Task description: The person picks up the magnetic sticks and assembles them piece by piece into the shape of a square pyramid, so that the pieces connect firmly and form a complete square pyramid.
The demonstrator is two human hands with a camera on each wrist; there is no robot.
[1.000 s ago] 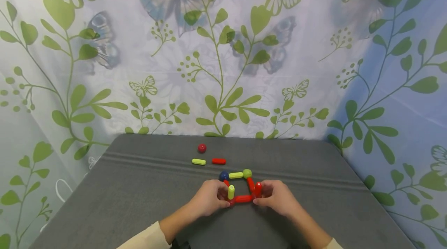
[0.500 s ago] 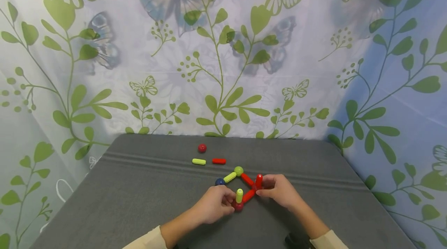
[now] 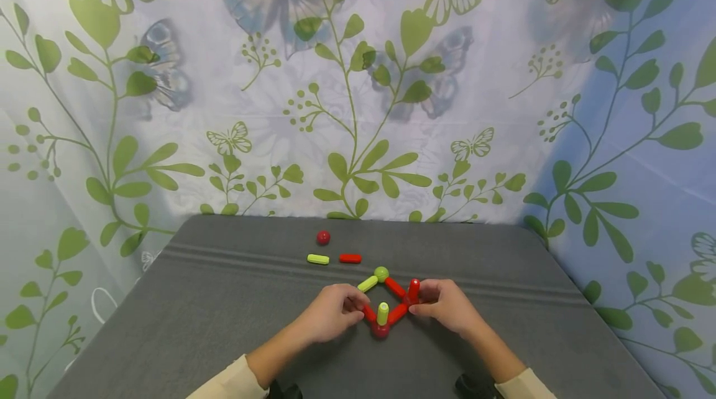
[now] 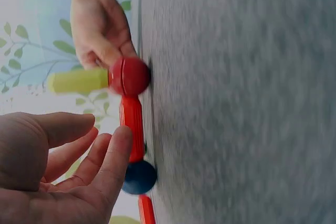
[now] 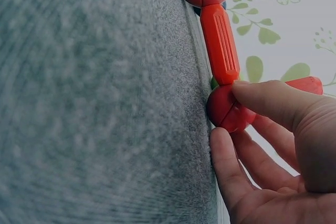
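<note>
Coloured rods and balls form a four-sided frame on the table. At its near corner, a red ball bears an upright yellow-green rod. My left hand is at the left side, its thumb apart from its fingers, fingertips by a red rod and the blue ball. In the head view this hand hides the blue ball. My right hand pinches the right corner's red ball between thumb and fingers; an upright red rod rises from it. A green ball forms the far corner.
Beyond the frame lie a loose red ball, a yellow-green rod and a red rod. The grey table ends at a leaf-patterned curtain.
The frame has turned so one corner faces me. My left hand has come off the near red ball and shifted left and away from me, covering the blue ball. My right hand stays on its corner.
</note>
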